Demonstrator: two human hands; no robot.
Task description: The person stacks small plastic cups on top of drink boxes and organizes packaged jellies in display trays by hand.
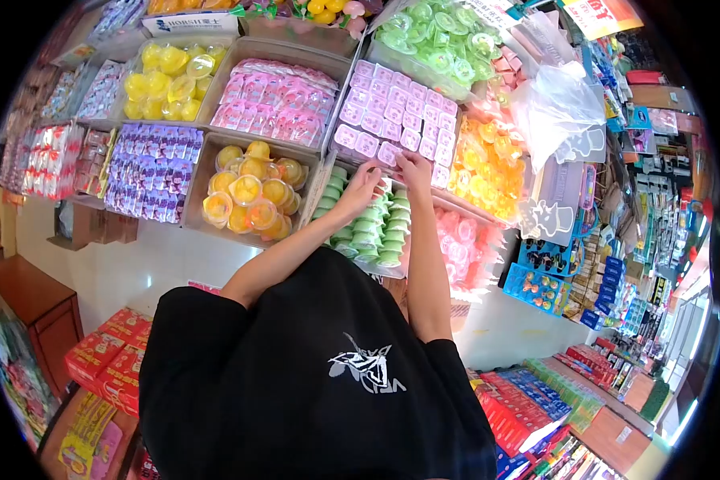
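My left hand [363, 186] reaches over the stacked green cups [370, 226], fingers curled together; whether anything is between them is too small to make out. Close beside it, my right hand [415, 171] has its fingers pinched at the edge of a small purple jelly cup [390, 153] with a printed lid. This cup sits at the near end of the tray of purple jelly cups [394, 105], which lie in tidy rows, lids up. The green cups stand in nested columns just below both hands, partly covered by them.
Neighbouring bins hold yellow-orange cups [250, 190], pink packets [274, 102], purple packets [152, 168], green cups [436, 44], orange packs [486, 164] and pink packs [461, 244]. A clear plastic bag [558, 108] hangs at the right. Red boxes [114, 352] stand behind at lower left.
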